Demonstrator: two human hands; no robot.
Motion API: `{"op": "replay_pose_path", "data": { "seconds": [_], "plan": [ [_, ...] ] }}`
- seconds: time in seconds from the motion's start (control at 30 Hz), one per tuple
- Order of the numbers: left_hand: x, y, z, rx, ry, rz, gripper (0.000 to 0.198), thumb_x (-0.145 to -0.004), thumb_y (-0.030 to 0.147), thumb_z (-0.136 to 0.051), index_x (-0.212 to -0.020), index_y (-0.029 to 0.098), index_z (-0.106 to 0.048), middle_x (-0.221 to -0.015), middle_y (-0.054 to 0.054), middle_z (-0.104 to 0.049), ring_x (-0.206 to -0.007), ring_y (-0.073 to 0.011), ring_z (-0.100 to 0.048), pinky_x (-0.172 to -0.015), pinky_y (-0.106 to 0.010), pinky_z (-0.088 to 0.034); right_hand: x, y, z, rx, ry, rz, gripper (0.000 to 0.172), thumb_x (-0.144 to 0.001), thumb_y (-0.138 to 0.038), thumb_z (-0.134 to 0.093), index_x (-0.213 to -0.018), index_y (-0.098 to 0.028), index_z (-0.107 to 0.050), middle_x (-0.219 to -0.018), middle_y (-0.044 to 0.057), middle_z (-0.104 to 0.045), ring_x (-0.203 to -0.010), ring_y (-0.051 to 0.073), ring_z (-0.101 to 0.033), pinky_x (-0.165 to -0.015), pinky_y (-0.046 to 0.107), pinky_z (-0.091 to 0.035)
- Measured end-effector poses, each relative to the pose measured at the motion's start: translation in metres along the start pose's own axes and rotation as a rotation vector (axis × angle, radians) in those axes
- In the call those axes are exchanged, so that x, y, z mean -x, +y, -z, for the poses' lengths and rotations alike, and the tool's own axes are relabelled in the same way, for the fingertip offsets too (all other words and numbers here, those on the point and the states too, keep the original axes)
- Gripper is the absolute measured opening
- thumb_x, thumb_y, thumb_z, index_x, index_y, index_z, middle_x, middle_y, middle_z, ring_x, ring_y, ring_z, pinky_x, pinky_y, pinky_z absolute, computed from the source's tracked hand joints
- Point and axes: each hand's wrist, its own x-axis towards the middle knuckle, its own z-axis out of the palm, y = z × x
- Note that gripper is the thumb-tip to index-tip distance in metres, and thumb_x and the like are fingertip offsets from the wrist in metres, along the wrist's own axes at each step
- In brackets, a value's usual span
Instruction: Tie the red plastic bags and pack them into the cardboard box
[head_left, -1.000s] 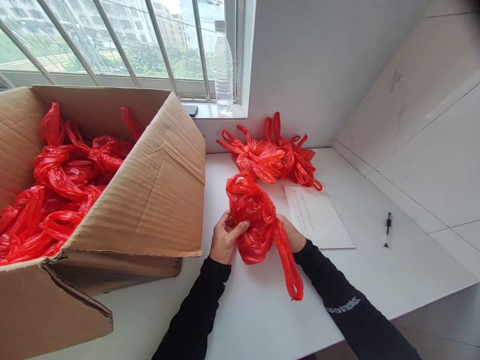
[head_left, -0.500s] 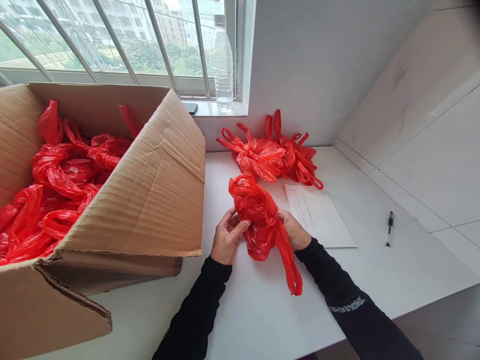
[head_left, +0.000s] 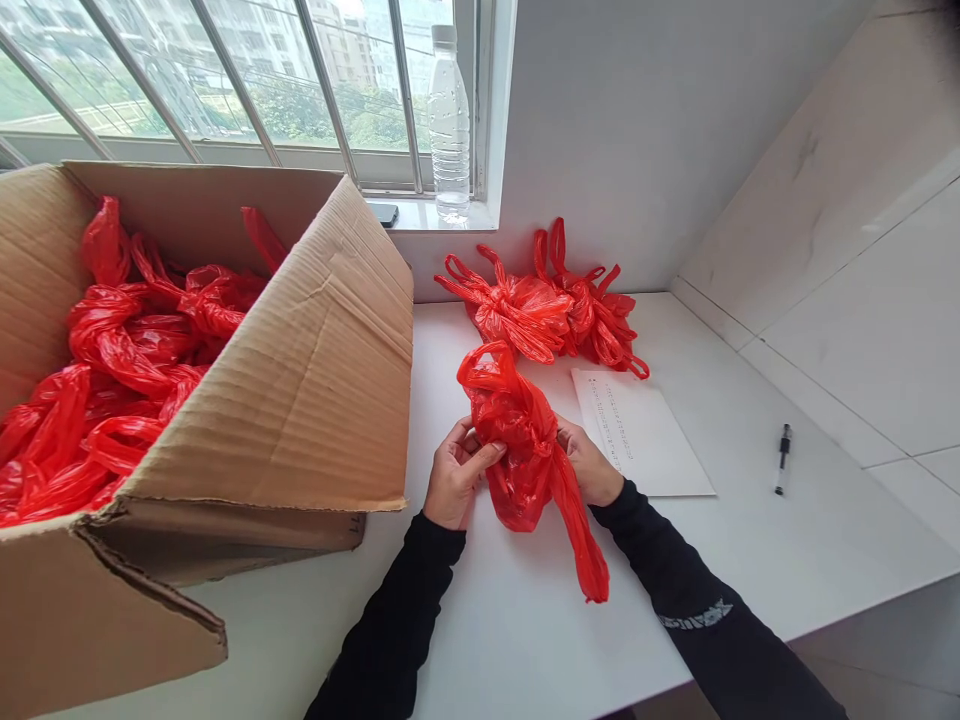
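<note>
A knotted red plastic bag (head_left: 517, 450) is held between my two hands over the white table (head_left: 480, 640). My left hand (head_left: 457, 474) grips its left side, thumb on top and the other fingers partly hidden beneath. On the right side, my right hand (head_left: 589, 465) holds the bag near its knot, with its fingertips hidden behind the plastic. One twisted handle of the bag hangs toward the table's front edge, and a loop sticks up at the far end. What the bag contains cannot be made out.
An open cardboard box (head_left: 300, 400) full of red bags stands at the left. More knotted red bags (head_left: 525, 310) lie by the wall. A printed sheet (head_left: 652, 440) and a pen (head_left: 783, 460) are at the right. A bottle (head_left: 450, 130) and a phone (head_left: 385, 214) rest on the windowsill.
The held bag has shifted slightly, its bottom and hanging handle sitting a little lower and its far loop more open. Both hands keep their hold.
</note>
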Motion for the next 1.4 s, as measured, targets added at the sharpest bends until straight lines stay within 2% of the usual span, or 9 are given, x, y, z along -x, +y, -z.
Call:
{"op": "replay_pose_path", "data": {
  "seconds": [0.2, 0.33, 0.47, 0.6, 0.73, 0.9, 1.1, 1.27, 1.4],
  "plan": [
    [0.001, 0.002, -0.001, 0.009, 0.022, 0.026, 0.041, -0.074, 0.025, -0.076, -0.112, 0.019, -0.061, -0.093, -0.006, -0.071, -0.083, -0.0202, -0.067, -0.063, -0.025, -0.051, 0.001, 0.000, 0.003, 0.039, 0.014, -0.033, 0.032, -0.081, -0.035, -0.071, -0.109, -0.021, -0.061, -0.104, 0.005, -0.067, -0.089, 0.020, -0.063, -0.081, 0.033, -0.051],
    [-0.001, -0.001, -0.001, 0.016, 0.049, -0.032, 0.040, -0.073, 0.024, -0.077, -0.110, 0.018, -0.062, -0.098, -0.006, -0.070, -0.088, -0.0176, -0.065, -0.075, -0.027, -0.052, 0.002, -0.009, 0.000, 0.101, 0.107, -0.034, 0.031, -0.094, -0.044, -0.049, -0.113, -0.022, -0.062, -0.106, 0.005, -0.066, -0.095, 0.021, -0.062, -0.087, 0.035, -0.049],
    [-0.004, -0.006, 0.001, 0.013, 0.112, -0.097, 0.041, -0.070, 0.022, -0.080, -0.107, 0.019, -0.062, -0.105, -0.005, -0.069, -0.095, -0.0179, -0.064, -0.084, -0.029, -0.050, 0.004, -0.017, -0.007, 0.073, 0.114, -0.006, 0.048, -0.098, -0.053, -0.028, -0.121, -0.023, -0.058, -0.118, 0.007, -0.063, -0.111, 0.025, -0.058, -0.096, 0.039, -0.046],
    [-0.005, -0.009, 0.003, 0.006, 0.118, -0.120, 0.042, -0.070, 0.024, -0.080, -0.108, 0.019, -0.062, -0.109, -0.007, -0.069, -0.102, -0.0217, -0.064, -0.091, -0.034, -0.049, 0.005, -0.015, -0.006, 0.180, 0.024, -0.027, 0.042, -0.089, -0.048, -0.058, -0.123, -0.022, -0.055, -0.119, 0.006, -0.062, -0.111, 0.025, -0.057, -0.098, 0.039, -0.045],
    [-0.003, -0.006, 0.002, -0.006, 0.123, -0.093, 0.046, -0.069, 0.025, -0.081, -0.110, 0.019, -0.062, -0.112, -0.008, -0.070, -0.105, -0.0232, -0.065, -0.096, -0.036, -0.047, 0.004, -0.010, -0.001, 0.258, 0.056, 0.000, 0.041, -0.082, -0.035, -0.070, -0.119, -0.021, -0.057, -0.112, 0.005, -0.063, -0.105, 0.023, -0.059, -0.096, 0.038, -0.046],
    [0.000, -0.001, -0.003, 0.024, 0.111, -0.056, 0.046, -0.071, 0.025, -0.079, -0.113, 0.021, -0.063, -0.107, -0.007, -0.071, -0.104, -0.0229, -0.065, -0.092, -0.034, -0.050, 0.004, -0.014, -0.005, 0.210, 0.089, 0.001, 0.040, -0.086, -0.040, -0.065, -0.121, -0.023, -0.057, -0.117, 0.005, -0.063, -0.110, 0.023, -0.058, -0.101, 0.038, -0.043],
    [-0.001, -0.001, -0.003, 0.084, 0.134, -0.066, 0.043, -0.075, 0.025, -0.075, -0.115, 0.022, -0.062, -0.101, -0.006, -0.070, -0.084, -0.0181, -0.066, -0.068, -0.027, -0.052, 0.002, -0.014, -0.008, -0.073, 0.096, -0.134, 0.060, -0.096, -0.063, -0.023, -0.127, -0.025, -0.056, -0.119, 0.006, -0.064, -0.115, 0.024, -0.058, -0.095, 0.037, -0.049],
    [0.000, 0.001, -0.002, 0.148, 0.097, -0.027, 0.040, -0.078, 0.024, -0.072, -0.116, 0.021, -0.061, -0.103, -0.006, -0.069, -0.086, -0.0185, -0.066, -0.070, -0.028, -0.052, 0.002, -0.007, 0.000, 0.006, 0.047, -0.115, 0.045, -0.082, -0.041, -0.069, -0.122, -0.025, -0.059, -0.117, 0.004, -0.066, -0.104, 0.023, -0.062, -0.091, 0.035, -0.050],
    [0.000, 0.000, -0.004, 0.137, 0.076, -0.014, 0.046, -0.071, 0.019, -0.076, -0.114, 0.019, -0.061, -0.111, -0.008, -0.067, -0.104, -0.0231, -0.062, -0.087, -0.033, -0.050, 0.003, -0.004, 0.000, -0.045, 0.048, -0.090, 0.049, -0.078, -0.036, -0.073, -0.123, -0.024, -0.057, -0.113, 0.006, -0.067, -0.096, 0.021, -0.065, -0.085, 0.035, -0.052]
  ]
}}
